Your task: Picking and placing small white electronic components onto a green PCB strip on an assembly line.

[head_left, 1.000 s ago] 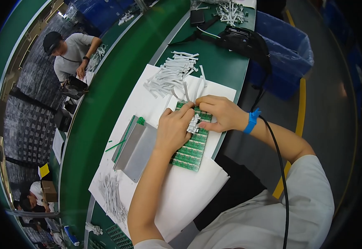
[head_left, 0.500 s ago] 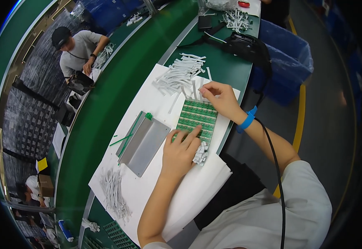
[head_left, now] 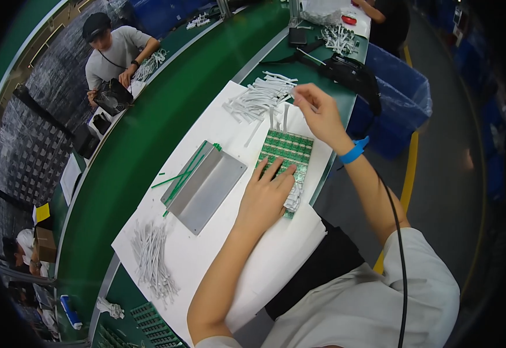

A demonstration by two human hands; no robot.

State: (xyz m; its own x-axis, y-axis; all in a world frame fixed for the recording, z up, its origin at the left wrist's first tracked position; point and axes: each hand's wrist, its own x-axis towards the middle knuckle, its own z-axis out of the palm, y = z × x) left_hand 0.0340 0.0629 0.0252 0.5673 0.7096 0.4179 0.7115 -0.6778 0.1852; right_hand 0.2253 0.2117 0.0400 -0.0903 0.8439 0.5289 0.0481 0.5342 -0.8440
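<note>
A green circuit board panel [head_left: 288,148], divided into rows of small boards, lies on white paper. My left hand [head_left: 266,194] rests flat on it, fingers spread over the lower rows. Two short white flat cables [head_left: 285,119] stick up at the panel's far edge. White cable ends [head_left: 293,198] are bunched at its near end, beside my left fingers. My right hand [head_left: 321,113] is raised beyond the panel's far right corner, thumb and forefinger drawn together beside a pile of white flat cables [head_left: 259,95]. Whatever lies between those fingertips is too small to make out.
Left of the panel sits a grey metal tray [head_left: 209,194] with thin green strips [head_left: 184,177]. More white cables [head_left: 153,261] lie at the near left. A black bag [head_left: 351,72] is at the far right, by a blue lined bin [head_left: 401,104]. Co-workers sit across the green belt [head_left: 143,139].
My right hand has lifted off the panel's far edge and moved up and right, toward the cable pile. My left hand still lies on the panel. The whole view has shifted slightly.
</note>
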